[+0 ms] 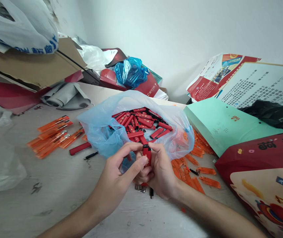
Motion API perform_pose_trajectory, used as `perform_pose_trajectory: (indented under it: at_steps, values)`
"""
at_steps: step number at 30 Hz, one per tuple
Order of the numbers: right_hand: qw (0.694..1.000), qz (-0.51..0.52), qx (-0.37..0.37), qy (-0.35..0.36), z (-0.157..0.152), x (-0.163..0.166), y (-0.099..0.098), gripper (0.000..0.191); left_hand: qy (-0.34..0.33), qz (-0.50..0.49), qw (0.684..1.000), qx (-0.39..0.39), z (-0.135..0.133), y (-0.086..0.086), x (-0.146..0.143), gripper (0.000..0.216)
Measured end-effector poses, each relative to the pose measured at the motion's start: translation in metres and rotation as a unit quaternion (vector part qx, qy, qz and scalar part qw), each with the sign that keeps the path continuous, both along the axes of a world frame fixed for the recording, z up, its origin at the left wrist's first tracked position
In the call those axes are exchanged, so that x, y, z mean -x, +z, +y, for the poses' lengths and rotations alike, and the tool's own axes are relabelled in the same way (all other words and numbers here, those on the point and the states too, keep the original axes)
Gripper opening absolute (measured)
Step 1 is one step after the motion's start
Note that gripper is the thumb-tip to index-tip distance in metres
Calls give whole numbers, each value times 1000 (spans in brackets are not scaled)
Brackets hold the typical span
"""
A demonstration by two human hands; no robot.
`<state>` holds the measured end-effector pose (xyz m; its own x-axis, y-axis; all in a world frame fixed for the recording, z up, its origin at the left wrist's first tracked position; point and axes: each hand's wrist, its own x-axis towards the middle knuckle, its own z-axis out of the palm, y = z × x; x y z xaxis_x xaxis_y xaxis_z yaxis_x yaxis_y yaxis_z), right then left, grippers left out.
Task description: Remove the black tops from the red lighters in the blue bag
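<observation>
A red lighter with a black top stands upright between my two hands, gold marks on its front. My right hand is wrapped round it from the right. From the left, my left hand pinches it, thumb on the front and index finger near the top. Just beyond lies an open blue translucent plastic bag holding many red lighters. Below my hands, partly hidden, several metal lighter tops and a black piece rest on the table.
Clear orange lighters lie in a left group and a right group. Near the bag's left side are a red stick-like piece and a black pen-like piece. A green folder and red printed bag stand at right; a cardboard box at left.
</observation>
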<state>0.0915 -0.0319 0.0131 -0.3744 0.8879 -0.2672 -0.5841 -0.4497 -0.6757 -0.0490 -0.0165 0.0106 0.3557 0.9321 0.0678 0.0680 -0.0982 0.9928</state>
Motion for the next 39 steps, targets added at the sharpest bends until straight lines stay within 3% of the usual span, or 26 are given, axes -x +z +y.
perform_pose_trajectory:
  at_steps: [12,22,39]
  values:
    - [999,-12,-15,-33,-5,12,-15,46,-3,-15,1000,25,1,-1,1,18]
    - [999,-36,0,15,0,8,-17,49,14,-14,997,68,4,-3,1,27]
    - [997,-63,-26,28,-2,6,-16,50,37,35,998,-28,5,-5,6,18]
